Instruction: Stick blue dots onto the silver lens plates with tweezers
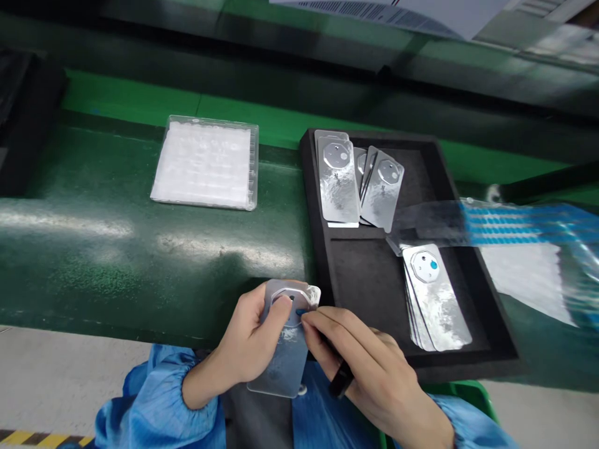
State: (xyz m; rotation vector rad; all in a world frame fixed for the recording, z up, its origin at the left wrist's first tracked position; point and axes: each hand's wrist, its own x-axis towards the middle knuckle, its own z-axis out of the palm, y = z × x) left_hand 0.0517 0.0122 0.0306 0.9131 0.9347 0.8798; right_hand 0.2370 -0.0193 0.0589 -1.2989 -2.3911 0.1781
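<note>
My left hand (248, 337) grips a silver film-covered plate (286, 368) with an octagonal opening near its top end. My right hand (369, 368) meets the plate from the right, its fingertips pinching at a small blue tab (299, 312) on the opening. A black narrow item (341, 380) shows under my right fingers, but its kind is hidden. Several similar plates stand in a stack (435, 299) and a leaning group (349, 181) in a black foam tray (311, 187), out of reach of my fingertips.
A clear blister tray (203, 163) with white contents lies on the green bench (93, 262). Blue-striped plastic film (515, 223) overhangs the foam tray's right side. A green crate (468, 391) sits below the bench, and paper (388, 9) lies at the top.
</note>
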